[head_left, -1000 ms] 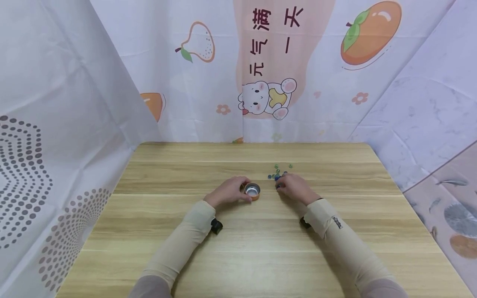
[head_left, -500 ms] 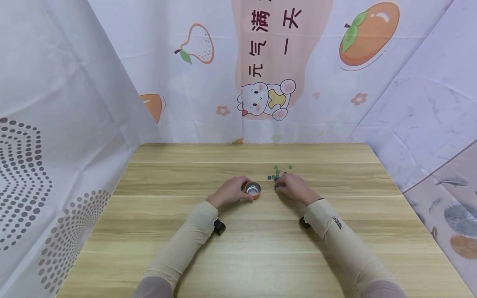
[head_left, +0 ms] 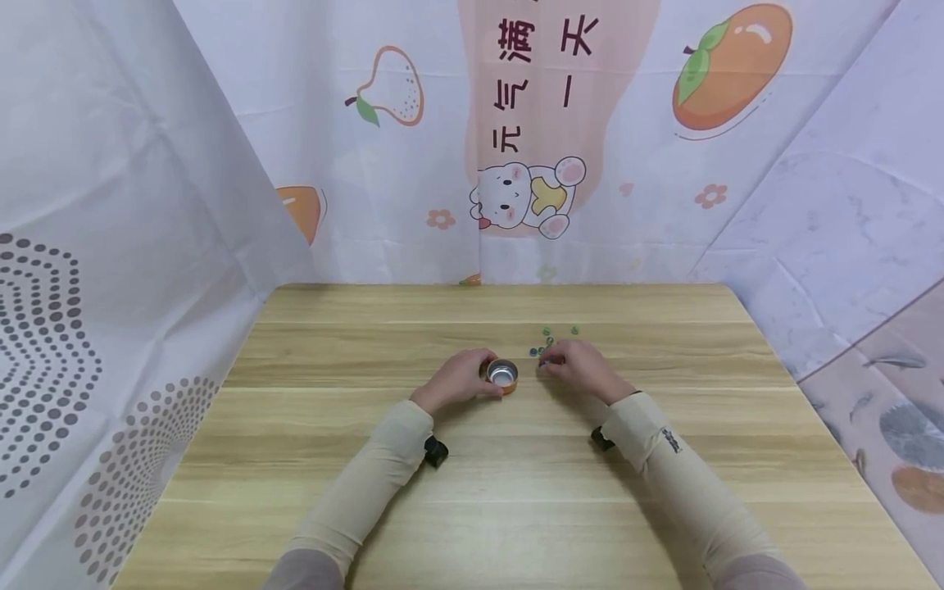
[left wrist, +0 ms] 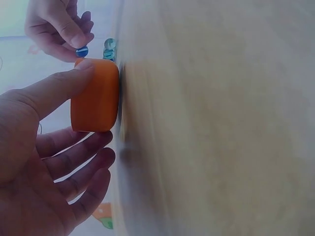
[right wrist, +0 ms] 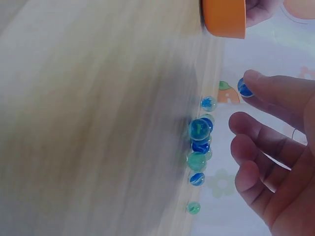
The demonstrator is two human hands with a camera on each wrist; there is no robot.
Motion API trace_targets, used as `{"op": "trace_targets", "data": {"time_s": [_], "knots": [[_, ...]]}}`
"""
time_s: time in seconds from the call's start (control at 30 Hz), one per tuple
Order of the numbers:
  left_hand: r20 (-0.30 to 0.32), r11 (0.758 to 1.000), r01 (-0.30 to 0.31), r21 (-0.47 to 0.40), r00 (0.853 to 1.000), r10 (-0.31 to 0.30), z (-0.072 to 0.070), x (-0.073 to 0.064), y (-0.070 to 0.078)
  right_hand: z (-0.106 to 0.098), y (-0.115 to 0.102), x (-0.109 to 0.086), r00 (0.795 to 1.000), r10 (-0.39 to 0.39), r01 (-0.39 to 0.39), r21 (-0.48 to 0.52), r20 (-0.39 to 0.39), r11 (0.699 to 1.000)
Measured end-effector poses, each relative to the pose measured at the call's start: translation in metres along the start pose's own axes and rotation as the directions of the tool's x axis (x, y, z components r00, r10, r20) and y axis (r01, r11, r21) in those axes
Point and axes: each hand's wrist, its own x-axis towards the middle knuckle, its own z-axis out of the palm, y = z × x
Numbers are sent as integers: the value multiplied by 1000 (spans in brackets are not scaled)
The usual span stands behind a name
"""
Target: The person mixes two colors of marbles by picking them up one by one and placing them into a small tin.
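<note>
One orange cup, one pinched blue marble.
The left hand, half open, curves thumb and fingers around the cup's left side; the cup stands on the table, mouth up, axis upright, wider than tall. Right of the cup, the right hand holds the marble raised between thumb and finger, other fingers loosely bent. Beyond the cup, to its right, lie at least seven other marbles, green and blue.

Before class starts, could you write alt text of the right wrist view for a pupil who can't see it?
A right hand pinches a blue glass marble. Blue and green glass marbles lie nearby on a pale wooden tabletop; a left hand holds a round orange tin, cut off by the top edge.
</note>
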Motion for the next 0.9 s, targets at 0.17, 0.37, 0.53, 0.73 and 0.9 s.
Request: {"op": "trace_targets", "data": {"time_s": [0.17,0.37,0.53,0.73,0.9], "knots": [[-2,1000,1,5,1000,-1,1,3,3,-2,-1,0,1000,0,0,26,-7,1000],[-8,1000,-12,7,1000,12,3,6,3,-4,-4,1,1000,-14,15,64,-28,998],[-16,1000,-7,-3,1000,7,3,6,0,-4,-7,3,999,-11,14,83,-38,996],[-1,1000,-14,9,1000,14,2,7,1,-4,-10,4,999,-12,15,88,-38,996],[9,1000,-21,22,1000,21,4,8,1,-1,-11,6,999,-30,33,83,-42,996]]}}
